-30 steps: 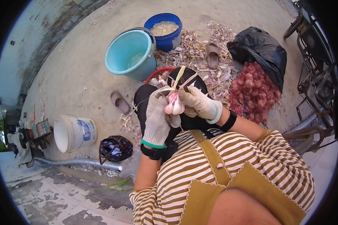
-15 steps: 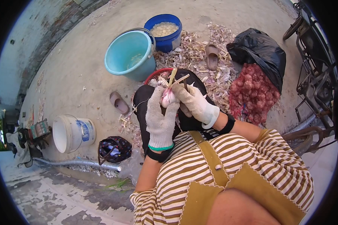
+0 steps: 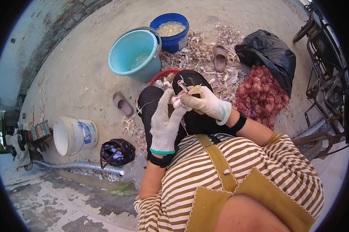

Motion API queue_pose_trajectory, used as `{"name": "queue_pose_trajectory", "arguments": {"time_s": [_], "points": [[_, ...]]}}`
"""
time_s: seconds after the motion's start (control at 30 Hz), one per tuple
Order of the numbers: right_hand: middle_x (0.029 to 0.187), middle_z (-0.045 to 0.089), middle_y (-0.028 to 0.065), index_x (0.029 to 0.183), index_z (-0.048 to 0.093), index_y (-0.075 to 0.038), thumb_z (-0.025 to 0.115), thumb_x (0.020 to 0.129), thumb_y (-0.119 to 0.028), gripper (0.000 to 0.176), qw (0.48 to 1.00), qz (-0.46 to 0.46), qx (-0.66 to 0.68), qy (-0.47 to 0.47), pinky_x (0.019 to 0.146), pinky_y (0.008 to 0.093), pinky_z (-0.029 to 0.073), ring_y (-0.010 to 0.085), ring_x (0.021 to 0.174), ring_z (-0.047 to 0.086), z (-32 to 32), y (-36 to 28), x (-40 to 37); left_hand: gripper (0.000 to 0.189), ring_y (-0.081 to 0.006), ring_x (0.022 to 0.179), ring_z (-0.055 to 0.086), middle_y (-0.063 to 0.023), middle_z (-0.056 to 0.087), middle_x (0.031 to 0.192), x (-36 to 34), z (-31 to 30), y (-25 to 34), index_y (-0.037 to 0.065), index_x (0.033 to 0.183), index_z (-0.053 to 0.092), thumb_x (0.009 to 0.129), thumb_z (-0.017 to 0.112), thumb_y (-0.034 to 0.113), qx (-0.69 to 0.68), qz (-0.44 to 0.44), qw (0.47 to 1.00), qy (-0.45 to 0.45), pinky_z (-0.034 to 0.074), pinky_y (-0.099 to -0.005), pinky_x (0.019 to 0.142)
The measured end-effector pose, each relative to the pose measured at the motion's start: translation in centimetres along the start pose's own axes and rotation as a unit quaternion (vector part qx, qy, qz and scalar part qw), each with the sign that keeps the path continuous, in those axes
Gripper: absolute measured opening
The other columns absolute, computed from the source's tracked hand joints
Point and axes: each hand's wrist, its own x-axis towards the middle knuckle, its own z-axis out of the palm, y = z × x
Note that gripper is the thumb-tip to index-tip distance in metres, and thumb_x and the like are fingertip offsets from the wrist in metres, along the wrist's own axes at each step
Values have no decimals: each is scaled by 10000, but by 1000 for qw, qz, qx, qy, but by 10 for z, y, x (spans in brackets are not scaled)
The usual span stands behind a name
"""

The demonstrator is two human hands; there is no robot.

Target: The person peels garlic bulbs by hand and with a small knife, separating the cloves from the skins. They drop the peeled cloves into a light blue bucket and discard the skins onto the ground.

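Between my knees, my left hand point(image 3: 164, 123), in a pale work glove with a green cuff, is closed around a pinkish white garlic bulb point(image 3: 177, 103). My right hand point(image 3: 208, 104), gloved too, pinches the garlic's stalk and loose dry skin point(image 3: 195, 89) on the bulb's right side. The fingertips of both hands nearly meet at the bulb and partly hide it. Just beyond the hands, a red basket point(image 3: 159, 76) with garlic in it shows in part between my knees.
Beyond stand a light blue bucket point(image 3: 118, 66) and a dark blue bucket point(image 3: 179, 45) with peeled cloves. Garlic skins point(image 3: 228, 83), slippers point(image 3: 219, 58), a red net sack of garlic point(image 3: 262, 91) and a black bag point(image 3: 273, 54) lie right. A white bucket point(image 3: 66, 136) lies left beside a patterned bag point(image 3: 124, 152).
My right hand has turned and pulled a little to the right and down, with the stalk and skin bent over. The bulb is now more covered by the fingers.
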Motion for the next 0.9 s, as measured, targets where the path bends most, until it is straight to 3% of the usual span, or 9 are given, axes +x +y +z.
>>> {"name": "queue_pose_trajectory", "arguments": {"time_s": [0.07, 0.13, 0.2, 0.43, 0.6, 0.67, 0.77, 0.83, 0.9], "points": [[746, 598, -32, 1023, 674, -67, 682, 889, -325, 292, 997, -64, 13, 36, 526, 201, 400, 27, 609, 504, 10, 16, 9, 538, -180, 1062, 599, -115, 604, 1197, 0, 2, 6, 0, 1361, 470, 864, 662, 73, 37, -16, 998, 40, 478, -300, 928], [811, 621, -21, 1020, 642, -15, 728, 859, -290, 330, 985, -138, -17, 102, 683, 230, 475, 38, 759, 542, 15, 18, 5, 505, -141, 896, 597, -75, 598, 1132, -1, 3, 10, 44, 1398, 441, 921, 593, 110, -24, -16, 999, 21, 498, -259, 776], [821, 623, -20, 1025, 631, -11, 743, 845, -300, 358, 981, -168, -56, 80, 679, 230, 472, 37, 752, 527, 12, 22, 2, 418, -86, 753, 563, -50, 585, 1084, -3, 2, 17, 69, 1380, 453, 977, 510, 163, -72, -38, 997, 2, 482, -200, 624], [845, 635, 37, 1061, 610, -9, 804, 770, -260, 431, 955, -185, -228, 33, 705, 250, 476, 58, 759, 524, 9, 12, -8, 253, -158, 895, 608, -98, 621, 1043, -5, 1, -16, 10, 1168, 546, 965, 492, 151, -78, -29, 996, 27, 488, -299, 834], [842, 631, 25, 1029, 619, -4, 811, 776, -256, 405, 951, -189, -242, 46, 722, 242, 471, 48, 779, 514, 12, 3, -15, 213, -113, 727, 575, -67, 626, 899, -3, 5, -9, 13, 1108, 555, 959, 465, 137, -60, -14, 998, 33, 481, -266, 681], [865, 638, 19, 1036, 625, 3, 789, 803, -236, 372, 946, -218, -235, 44, 735, 241, 482, 49, 792, 531, 13, 2, -15, 205, -93, 656, 552, -53, 621, 849, -3, 7, -6, 15, 1088, 558, 957, 455, 135, -73, -42, 996, 30, 468, -251, 617], [900, 651, 13, 1081, 619, 11, 768, 826, -231, 382, 964, -210, -158, 43, 759, 242, 491, 54, 812, 557, 10, 14, -7, 207, -57, 557, 478, -32, 605, 801, 0, 7, -5, 20, 1080, 559, 956, 441, 137, -50, 6, 998, 49, 414, -227, 521], [930, 661, 25, 1117, 613, 11, 764, 831, -234, 407, 968, -228, -99, 40, 782, 249, 497, 71, 829, 589, 12, 18, -4, 207, -49, 525, 472, -26, 597, 793, 0, 5, 3, 31, 1084, 561, 954, 442, 138, -69, -58, 996, 28, 398, -215, 477], [914, 657, 25, 1107, 626, 11, 764, 823, -179, 368, 990, -141, 3, 12, 757, 219, 489, 60, 841, 579, 11, 16, -4, 206, -49, 507, 472, -20, 591, 784, 0, 0, 0, 37, 1094, 559, 951, 446, 133, -159, -93, 983, 20, 388, -211, 453]]}}
